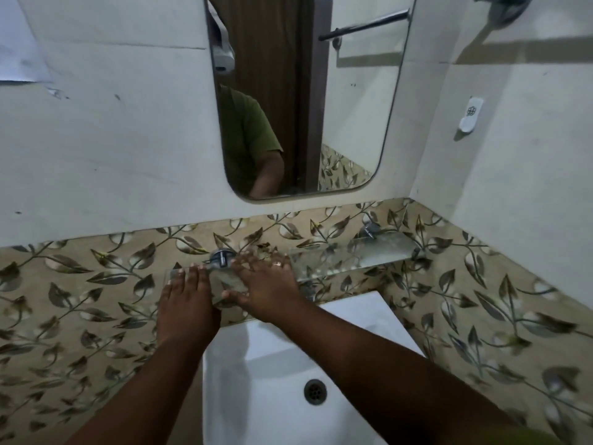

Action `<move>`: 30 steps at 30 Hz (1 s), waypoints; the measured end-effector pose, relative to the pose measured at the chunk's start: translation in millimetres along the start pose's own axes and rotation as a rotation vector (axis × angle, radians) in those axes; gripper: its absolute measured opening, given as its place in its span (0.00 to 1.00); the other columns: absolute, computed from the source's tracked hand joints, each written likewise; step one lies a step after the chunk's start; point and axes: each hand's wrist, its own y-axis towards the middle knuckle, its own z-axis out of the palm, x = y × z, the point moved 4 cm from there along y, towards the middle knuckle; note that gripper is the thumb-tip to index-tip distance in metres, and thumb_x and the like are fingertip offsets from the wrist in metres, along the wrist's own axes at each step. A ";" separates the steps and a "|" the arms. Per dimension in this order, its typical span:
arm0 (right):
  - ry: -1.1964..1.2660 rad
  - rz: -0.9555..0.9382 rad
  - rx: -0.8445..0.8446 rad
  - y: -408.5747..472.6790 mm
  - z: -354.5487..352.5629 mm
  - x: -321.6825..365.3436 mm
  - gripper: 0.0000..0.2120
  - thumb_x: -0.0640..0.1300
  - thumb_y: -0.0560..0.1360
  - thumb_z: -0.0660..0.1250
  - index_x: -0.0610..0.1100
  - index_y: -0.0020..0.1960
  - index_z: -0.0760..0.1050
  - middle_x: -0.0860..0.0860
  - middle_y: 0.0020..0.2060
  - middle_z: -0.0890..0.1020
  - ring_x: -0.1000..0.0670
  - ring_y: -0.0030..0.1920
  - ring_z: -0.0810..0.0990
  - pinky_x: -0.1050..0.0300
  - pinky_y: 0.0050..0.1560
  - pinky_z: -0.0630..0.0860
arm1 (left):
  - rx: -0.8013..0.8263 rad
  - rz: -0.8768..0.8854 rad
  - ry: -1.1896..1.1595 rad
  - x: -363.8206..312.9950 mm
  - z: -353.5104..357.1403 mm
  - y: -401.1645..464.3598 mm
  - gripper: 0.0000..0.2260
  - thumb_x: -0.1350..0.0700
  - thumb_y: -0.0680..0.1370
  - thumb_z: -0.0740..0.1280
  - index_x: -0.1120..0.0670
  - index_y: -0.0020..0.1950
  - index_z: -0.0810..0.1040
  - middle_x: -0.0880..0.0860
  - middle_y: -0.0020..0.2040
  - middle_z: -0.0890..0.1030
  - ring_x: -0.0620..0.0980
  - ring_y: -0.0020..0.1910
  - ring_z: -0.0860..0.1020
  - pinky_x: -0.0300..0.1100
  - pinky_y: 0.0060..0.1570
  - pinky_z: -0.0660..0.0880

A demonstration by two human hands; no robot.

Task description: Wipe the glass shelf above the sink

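A clear glass shelf (pixel 353 255) runs along the leaf-patterned tile band above the sink, held by two chrome brackets (pixel 221 255) (pixel 370 229). Its right part looks cloudy and spotted. My left hand (pixel 187 303) lies flat on the shelf's left end, fingertips towards the wall. My right hand (pixel 269 284) rests palm down just right of the left bracket, fingers spread, a ring on one finger, thumb at the shelf's front edge. I see no cloth in either hand.
A white sink (pixel 272 364) with a dark drain (pixel 315 391) sits directly below my forearms. A rounded mirror (pixel 353 107) hangs above the shelf. The right wall meets the shelf's right end and carries a small white holder (pixel 471 114).
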 end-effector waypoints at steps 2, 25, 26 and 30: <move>0.037 0.039 0.015 -0.7 -2.2 -13.0 0.43 0.80 0.71 0.40 0.62 0.79 0.58 0.51 0.83 0.54 0.35 0.78 0.60 0.28 0.75 0.48 | 0.000 -0.007 0.015 -0.1 -0.7 0.6 0.39 0.47 0.73 0.66 0.56 0.79 0.54 0.57 0.79 0.59 0.58 0.79 0.55 0.54 0.76 0.56; 0.000 0.016 0.005 -37.4 -11.5 -81.8 0.42 0.76 0.75 0.41 0.55 0.82 0.52 0.50 0.82 0.55 0.35 0.80 0.52 0.38 0.77 0.53 | 0.015 0.000 0.050 -2.3 -6.8 -2.5 0.38 0.50 0.70 0.69 0.57 0.77 0.59 0.58 0.77 0.64 0.59 0.77 0.60 0.57 0.72 0.62; 0.017 0.060 0.011 -37.1 -14.1 -90.5 0.41 0.76 0.76 0.41 0.56 0.82 0.52 0.51 0.82 0.55 0.35 0.80 0.52 0.38 0.77 0.53 | 0.005 0.000 0.050 -2.3 -6.9 -1.7 0.38 0.50 0.69 0.70 0.57 0.77 0.60 0.59 0.77 0.65 0.59 0.77 0.61 0.58 0.72 0.62; 0.056 0.169 0.027 -26.4 -14.0 -95.2 0.42 0.77 0.75 0.37 0.58 0.82 0.54 0.53 0.82 0.55 0.36 0.80 0.53 0.36 0.78 0.49 | 0.007 -0.005 0.052 -3.7 -5.0 -0.3 0.38 0.50 0.69 0.70 0.58 0.77 0.61 0.59 0.77 0.65 0.59 0.76 0.62 0.57 0.72 0.62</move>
